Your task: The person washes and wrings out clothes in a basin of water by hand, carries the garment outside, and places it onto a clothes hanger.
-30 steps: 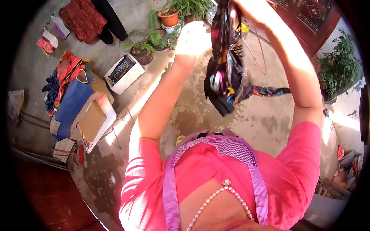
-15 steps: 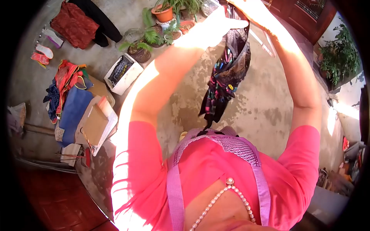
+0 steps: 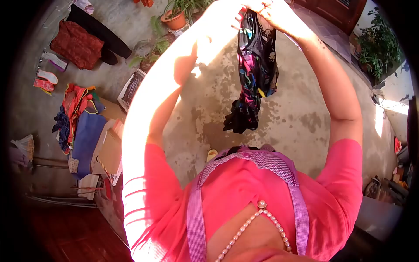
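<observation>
A black garment (image 3: 251, 70) with a colourful print and sheer lace hangs from my raised hands at the top of the view. My left hand (image 3: 229, 15) is closed on its upper left edge, though strong sunlight washes out much of that hand. My right hand (image 3: 276, 16) pinches the upper right edge, fingers bent together near the top border. The cloth drops in folds, and its bunched lower end hangs in front of my apron (image 3: 248, 159). What lies above the fingers is cut off by the frame.
Clothes, including a dark red garment (image 3: 76, 45), hang at upper left. Red and blue cloths (image 3: 87, 135) lie over cardboard (image 3: 109, 150) at left. Potted plants (image 3: 174, 19) stand at the top, a leafy bush (image 3: 379, 48) at right. The concrete floor (image 3: 301, 109) has damp patches.
The garment has swung from a slant to hanging nearly straight and more gathered. My left forearm has shifted left and up. The view has tilted slightly, moving the surroundings.
</observation>
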`<state>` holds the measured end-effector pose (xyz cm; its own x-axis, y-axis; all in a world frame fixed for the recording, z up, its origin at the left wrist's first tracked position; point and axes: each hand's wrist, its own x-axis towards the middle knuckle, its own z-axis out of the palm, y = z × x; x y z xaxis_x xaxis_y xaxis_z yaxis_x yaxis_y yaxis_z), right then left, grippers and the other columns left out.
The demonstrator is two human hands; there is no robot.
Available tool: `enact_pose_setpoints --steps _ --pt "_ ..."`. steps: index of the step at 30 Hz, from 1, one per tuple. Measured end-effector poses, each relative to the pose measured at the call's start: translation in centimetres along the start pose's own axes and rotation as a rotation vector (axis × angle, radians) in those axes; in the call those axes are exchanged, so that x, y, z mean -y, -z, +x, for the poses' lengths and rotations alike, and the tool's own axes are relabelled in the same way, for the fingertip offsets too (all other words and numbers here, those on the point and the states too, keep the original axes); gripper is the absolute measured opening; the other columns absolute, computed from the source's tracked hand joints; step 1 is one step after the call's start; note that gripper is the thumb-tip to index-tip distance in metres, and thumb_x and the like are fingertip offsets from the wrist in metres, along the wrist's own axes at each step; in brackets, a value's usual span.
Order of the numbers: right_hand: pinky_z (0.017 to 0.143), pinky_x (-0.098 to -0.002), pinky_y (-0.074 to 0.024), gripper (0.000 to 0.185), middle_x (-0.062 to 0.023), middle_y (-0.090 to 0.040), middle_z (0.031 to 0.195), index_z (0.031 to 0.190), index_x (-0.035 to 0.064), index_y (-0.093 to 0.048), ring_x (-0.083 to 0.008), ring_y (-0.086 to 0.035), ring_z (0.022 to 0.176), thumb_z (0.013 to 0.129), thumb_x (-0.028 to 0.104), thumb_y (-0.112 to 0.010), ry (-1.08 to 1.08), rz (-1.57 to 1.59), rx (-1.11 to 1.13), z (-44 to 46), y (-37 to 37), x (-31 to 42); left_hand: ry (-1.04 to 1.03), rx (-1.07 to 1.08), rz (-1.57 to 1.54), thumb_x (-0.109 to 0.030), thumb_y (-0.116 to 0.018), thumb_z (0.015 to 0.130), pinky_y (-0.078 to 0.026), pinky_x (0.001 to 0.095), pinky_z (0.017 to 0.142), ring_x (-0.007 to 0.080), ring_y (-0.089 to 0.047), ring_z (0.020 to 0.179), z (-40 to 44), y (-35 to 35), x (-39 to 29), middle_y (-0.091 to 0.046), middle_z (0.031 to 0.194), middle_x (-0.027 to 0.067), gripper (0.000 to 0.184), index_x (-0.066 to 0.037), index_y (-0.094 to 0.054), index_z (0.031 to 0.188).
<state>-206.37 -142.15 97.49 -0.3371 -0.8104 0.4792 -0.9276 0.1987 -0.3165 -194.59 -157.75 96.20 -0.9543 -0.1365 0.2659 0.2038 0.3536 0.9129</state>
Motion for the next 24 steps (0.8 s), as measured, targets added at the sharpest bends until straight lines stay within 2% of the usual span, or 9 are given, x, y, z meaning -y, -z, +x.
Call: enact_pose_setpoints --steps 2,4,6,9,11,13,15,20,24 --pt "0.056 -0.0369 -0.0455 0.029 -0.0137 -0.061 0.073 0.104 0.0133 -0.064 -0.0242 -0.057 0.06 0.093 0.03 -0.044 0.237 -0.351 -0.166 0.6 -0.1 -0.6 -0.227 -0.008 -0.061 -0.027 -0.052 0.092 -0.038 0.0201 0.046 0.0055 -0.044 0.051 -0.4 -1.8 2.7 -0.047 0.065 -0.0028 0.02 -0.007 -0.054 0.09" --pt "0.047 -0.0373 -0.043 0.032 -0.0138 -0.056 0.064 0.118 0.0164 -0.056 -0.0271 -0.053 0.052 0.089 0.02 -0.043 0.379 -0.51 -0.17 1.3 0.1 -1.6 -0.151 -0.062 -0.04 -0.026 -0.053 0.091 -0.041 0.021 0.053 0.0059 -0.046 0.059 -0.5 -3.5 3.1 -0.049 0.075 -0.0016 0.025 -0.004 -0.053 0.103" --pt "0.047 -0.0387 -0.0441 0.033 -0.0139 -0.054 0.06 0.118 0.014 -0.055 -0.0274 -0.053 0.051 0.087 0.018 -0.045 0.357 -0.639 -0.104 0.7 0.5 -0.6 -0.363 -0.182 0.292 -0.034 -0.051 0.091 -0.044 0.0317 0.078 0.0178 -0.054 0.084 0.4 -4.4 5.7 -0.057 0.09 0.0083 0.036 -0.001 -0.053 0.106" --pt "0.046 -0.0395 -0.0446 0.037 -0.0136 -0.054 0.061 0.122 0.0112 -0.052 -0.0273 -0.054 0.05 0.086 0.016 -0.045 0.327 -0.571 -0.045 0.9 -0.6 -1.4 -0.356 -0.239 0.473 -0.014 -0.054 0.088 -0.047 0.0321 0.074 0.0192 -0.055 0.081 0.0 -4.7 5.3 -0.058 0.09 0.0078 0.022 0.0 -0.055 0.105" --pt "0.053 -0.0384 -0.0479 0.036 -0.0131 -0.059 0.068 0.123 0.01 -0.053 -0.0272 -0.059 0.059 0.09 0.024 -0.045 0.325 -0.761 -0.215 0.8 -1.7 -4.0 -0.48 -0.282 0.446 -0.022 -0.055 0.088 -0.046 0.0335 0.077 0.0207 -0.057 0.082 0.6 -4.2 7.2 -0.06 0.087 0.0102 0.029 0.001 -0.057 0.104" --pt "0.069 -0.0381 -0.0499 0.035 -0.0126 -0.065 0.08 0.119 0.0101 -0.057 -0.0249 -0.063 0.079 0.093 0.029 -0.042 0.101 -0.231 -0.275 -0.9 -0.5 -2.3 -0.028 -0.187 -0.099 -0.02 -0.054 0.087 -0.047 0.033 0.078 0.0209 -0.058 0.085 0.0 -5.3 6.7 -0.06 0.09 0.0118 0.028 0.001 -0.057 0.105" --pt "0.084 -0.0382 -0.0448 0.034 -0.012 -0.066 0.087 0.113 0.0099 -0.061 -0.0227 -0.061 0.091 0.094 0.031 -0.041 -0.02 -0.144 -0.146 -1.4 0.5 -2.6 -0.276 -0.158 0.033 -0.019 -0.053 0.088 -0.046 0.0331 0.078 0.0224 -0.058 0.086 1.6 -6.3 7.7 -0.06 0.092 0.0122 0.027 0.001 -0.057 0.105" --pt "0.105 -0.0378 -0.0269 0.031 -0.0089 -0.065 0.078 0.093 0.0083 -0.068 -0.0193 -0.06 0.086 0.093 0.028 -0.044 0.239 -0.446 -0.373 -1.0 -1.0 -7.6 -0.318 -0.001 -0.038 -0.021 -0.052 0.089 -0.046 0.0328 0.077 0.022 -0.058 0.084 3.0 -8.6 4.4 -0.06 0.09 0.0121 0.026 0.001 -0.058 0.103" --pt "0.089 -0.0346 -0.0397 0.023 -0.0013 -0.054 0.063 0.093 0.0091 -0.062 -0.0173 -0.055 0.073 0.093 0.024 -0.045 0.215 0.061 -0.524 -2.7 0.6 -6.4 -0.336 -0.008 -0.042 -0.021 -0.051 0.09 -0.046 0.0326 0.076 0.0217 -0.058 0.083 3.1 -8.4 3.6 -0.06 0.089 0.0119 0.026 0.0 -0.058 0.102"
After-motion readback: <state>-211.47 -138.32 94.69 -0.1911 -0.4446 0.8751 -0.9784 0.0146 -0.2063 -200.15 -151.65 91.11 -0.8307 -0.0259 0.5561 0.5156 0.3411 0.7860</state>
